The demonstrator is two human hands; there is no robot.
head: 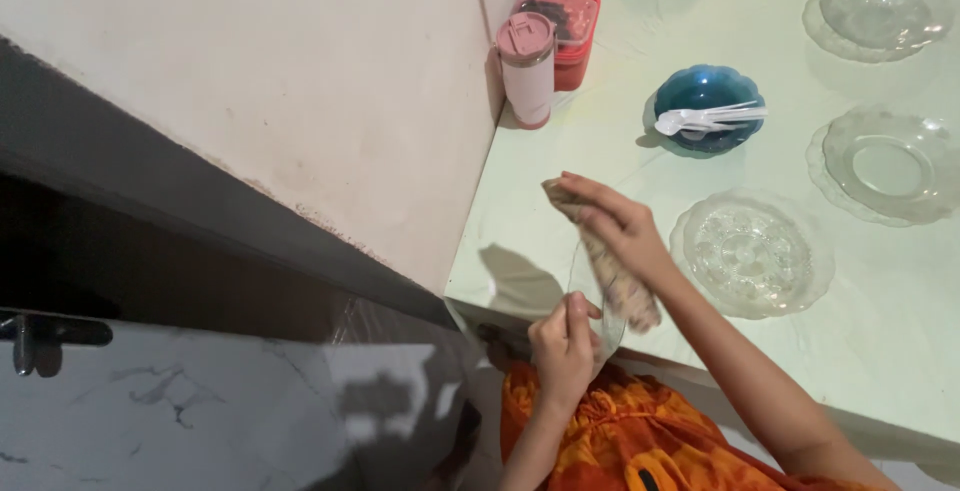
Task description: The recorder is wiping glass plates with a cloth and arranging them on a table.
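Note:
My left hand [562, 349] grips the edge of a clear glass plate [590, 296], held upright on its rim at the near edge of the pale green table [560, 166]. My right hand [620, 226] presses a patterned brownish cloth [610, 271] against the plate's face. The cloth runs from my fingertips down past my wrist. Both hands are over the table's near left corner.
Three clear glass plates [752, 251] [885, 163] [880, 11] lie on the table to the right. A blue bowl [708, 91] holds white plastic spoons [710, 118]. A pink tumbler [527, 69] and a red lidded box [570, 36] stand by the wall [300, 81]. Orange clothing [620, 431] is below.

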